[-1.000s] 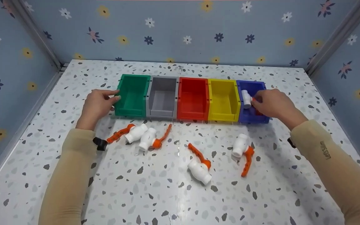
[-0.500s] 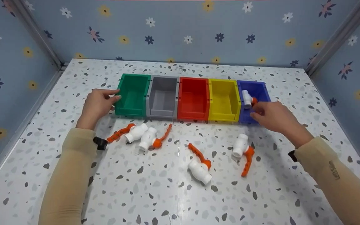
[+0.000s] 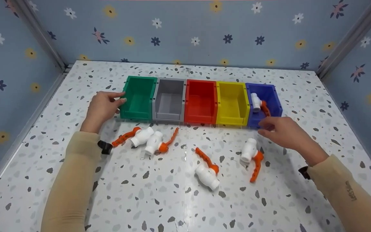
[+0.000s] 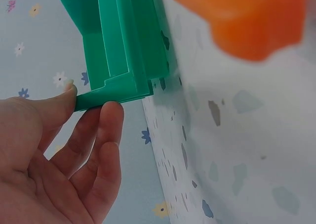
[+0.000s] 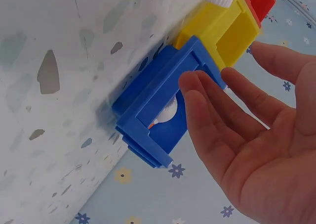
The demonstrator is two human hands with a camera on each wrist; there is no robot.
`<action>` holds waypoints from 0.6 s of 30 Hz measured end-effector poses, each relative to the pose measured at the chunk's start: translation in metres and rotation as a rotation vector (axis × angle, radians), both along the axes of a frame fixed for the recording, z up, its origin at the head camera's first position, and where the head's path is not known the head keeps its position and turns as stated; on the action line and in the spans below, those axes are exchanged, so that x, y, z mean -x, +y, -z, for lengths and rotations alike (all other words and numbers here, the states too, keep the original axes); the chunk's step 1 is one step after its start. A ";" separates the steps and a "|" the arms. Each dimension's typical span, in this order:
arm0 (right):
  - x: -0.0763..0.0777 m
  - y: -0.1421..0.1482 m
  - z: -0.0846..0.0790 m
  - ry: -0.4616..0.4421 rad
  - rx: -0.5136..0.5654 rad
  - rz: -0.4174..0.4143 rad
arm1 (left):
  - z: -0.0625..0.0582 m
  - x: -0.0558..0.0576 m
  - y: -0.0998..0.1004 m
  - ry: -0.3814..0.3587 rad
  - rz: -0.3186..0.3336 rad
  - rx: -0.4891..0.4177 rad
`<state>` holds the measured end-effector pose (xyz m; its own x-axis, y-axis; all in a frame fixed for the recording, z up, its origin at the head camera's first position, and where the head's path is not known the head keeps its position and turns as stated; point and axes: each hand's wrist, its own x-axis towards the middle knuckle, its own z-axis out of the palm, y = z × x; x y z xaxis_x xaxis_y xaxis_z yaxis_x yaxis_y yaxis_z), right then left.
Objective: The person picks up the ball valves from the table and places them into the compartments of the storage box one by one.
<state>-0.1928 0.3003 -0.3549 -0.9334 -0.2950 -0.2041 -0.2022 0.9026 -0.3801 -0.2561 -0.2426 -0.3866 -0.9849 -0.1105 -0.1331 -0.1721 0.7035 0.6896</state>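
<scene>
In front of you was a white table (image 3: 124, 199) flecked with grey. Toward its far side you had a joined row, left to right: green bin (image 3: 136, 115), grey bin (image 3: 167, 116), red bin (image 3: 200, 119), yellow bin (image 3: 232, 120), blue bin (image 3: 253, 123). Nearer you, at left, an orange-handled white valve (image 3: 142, 136) lay just beside a second valve (image 3: 154, 142); a third valve (image 3: 207, 177) lay nearest you, a fourth valve (image 3: 248, 150) to its right.

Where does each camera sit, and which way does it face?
Head: on the person's head, facing forward and down at the row of bins; both sleeves, the left hand and right hand show.
Left wrist: on that wrist, facing the green bin, its edge pinched by the left hand.
Right wrist: on that wrist, facing the blue bin; the right hand shows, holding nothing.
Shared: head and right wrist both show a white valve inside the blue bin.
</scene>
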 end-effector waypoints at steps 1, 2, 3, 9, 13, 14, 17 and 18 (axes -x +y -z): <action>-0.002 -0.001 0.001 -0.001 0.009 -0.005 | 0.000 0.000 0.000 0.000 -0.002 0.002; -0.004 -0.001 0.001 -0.003 0.017 -0.010 | 0.000 0.000 0.000 -0.001 -0.003 0.003; -0.007 -0.002 0.002 -0.006 0.023 -0.014 | -0.001 0.000 0.000 -0.001 -0.005 0.005; -0.017 -0.008 0.007 -0.054 0.037 -0.049 | -0.001 0.000 0.001 -0.011 -0.002 -0.004; -0.022 -0.013 0.009 -0.097 0.041 -0.075 | -0.001 0.001 0.001 -0.013 -0.006 -0.003; -0.023 -0.014 0.010 -0.106 0.037 -0.077 | -0.001 0.001 0.001 -0.012 -0.006 0.000; -0.025 -0.018 0.011 -0.129 0.023 -0.083 | -0.001 0.001 0.001 -0.013 -0.007 0.003; -0.026 -0.019 0.012 -0.135 0.020 -0.087 | -0.001 0.001 0.000 -0.014 -0.007 0.005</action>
<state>-0.1664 0.2818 -0.3666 -0.8688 -0.3787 -0.3191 -0.2252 0.8760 -0.4265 -0.2572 -0.2422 -0.3858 -0.9822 -0.1184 -0.1461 -0.1868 0.7053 0.6839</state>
